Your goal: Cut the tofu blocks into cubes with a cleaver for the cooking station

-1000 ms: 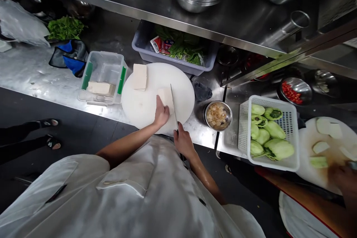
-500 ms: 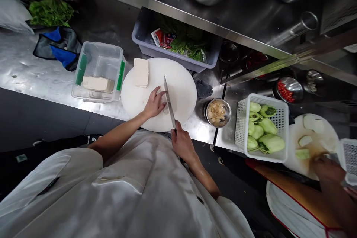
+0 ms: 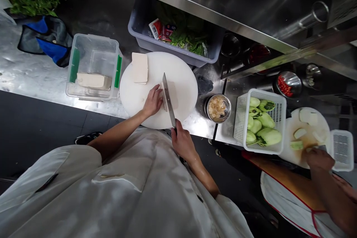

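On a round white cutting board (image 3: 134,106) lies a pale slab of tofu (image 3: 173,95), hard to tell from the board. My right hand (image 3: 182,139) is wrapped round the handle of a knife (image 3: 167,96), whose long blade lies across the tofu and points away from me. Just left of the blade, my left hand (image 3: 153,101) has its fingers and thumb on the tofu's left edge. Two or more stacked tofu slices (image 3: 140,67) rest at the board's upper left. A tofu block (image 3: 93,80) sits inside a clear plastic box (image 3: 95,39) farther left.
A grey-purple tub (image 3: 178,54) with greens and red packets stands behind the board. To the right are a metal bowl (image 3: 218,108) of pale pieces and a white basket (image 3: 241,117) of green vegetables. A co-worker's hand (image 3: 319,159) works at another board (image 3: 287,126). A metal shelf (image 3: 173,2) overhangs.
The view has shifted slightly, with the counter items at left sitting farther left and higher. Both hands and the knife stay in nearly the same place on the tofu.
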The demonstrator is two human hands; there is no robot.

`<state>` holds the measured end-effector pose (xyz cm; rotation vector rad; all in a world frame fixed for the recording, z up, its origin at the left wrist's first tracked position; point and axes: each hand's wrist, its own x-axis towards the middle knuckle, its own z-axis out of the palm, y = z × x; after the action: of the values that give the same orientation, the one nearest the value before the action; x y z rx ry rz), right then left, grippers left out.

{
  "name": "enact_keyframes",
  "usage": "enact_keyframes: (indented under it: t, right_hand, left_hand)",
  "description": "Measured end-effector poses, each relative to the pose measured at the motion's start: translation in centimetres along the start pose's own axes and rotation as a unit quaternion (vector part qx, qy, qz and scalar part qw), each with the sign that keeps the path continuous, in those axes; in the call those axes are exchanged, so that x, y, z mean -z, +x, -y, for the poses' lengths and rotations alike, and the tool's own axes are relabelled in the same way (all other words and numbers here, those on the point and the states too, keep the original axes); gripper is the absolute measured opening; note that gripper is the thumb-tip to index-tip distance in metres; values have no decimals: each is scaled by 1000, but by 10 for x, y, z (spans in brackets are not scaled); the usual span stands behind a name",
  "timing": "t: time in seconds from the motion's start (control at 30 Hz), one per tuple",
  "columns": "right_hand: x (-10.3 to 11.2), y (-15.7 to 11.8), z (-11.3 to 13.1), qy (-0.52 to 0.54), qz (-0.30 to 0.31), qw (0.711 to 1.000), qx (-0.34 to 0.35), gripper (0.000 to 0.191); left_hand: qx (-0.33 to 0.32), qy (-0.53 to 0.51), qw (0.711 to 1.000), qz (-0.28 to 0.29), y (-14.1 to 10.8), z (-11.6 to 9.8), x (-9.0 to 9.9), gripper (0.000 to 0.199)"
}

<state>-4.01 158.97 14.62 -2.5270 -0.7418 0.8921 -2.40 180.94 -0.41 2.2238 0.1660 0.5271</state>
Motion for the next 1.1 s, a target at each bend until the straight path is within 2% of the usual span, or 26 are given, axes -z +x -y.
enact_keyframes:
  t: [0.23, 0.8, 0.97, 1.1]
  right_hand:
    - [-5, 1, 1, -9, -3, 1000, 5, 49]
    - [-13, 3, 7, -24, -1, 1000, -14, 48]
    - [-26, 16, 3, -35, 22, 999, -30, 47]
    - [-34, 28, -5, -35, 30, 998, -42, 47]
  left_hand:
    - [8, -2, 1000, 25, -4, 3, -2, 46]
    - [9, -6, 1000, 13, -3, 4, -3, 45]
    - [9, 4, 1000, 23, -4, 3, -1, 43]
    - [29, -20, 999, 12, -9, 1, -10, 48]
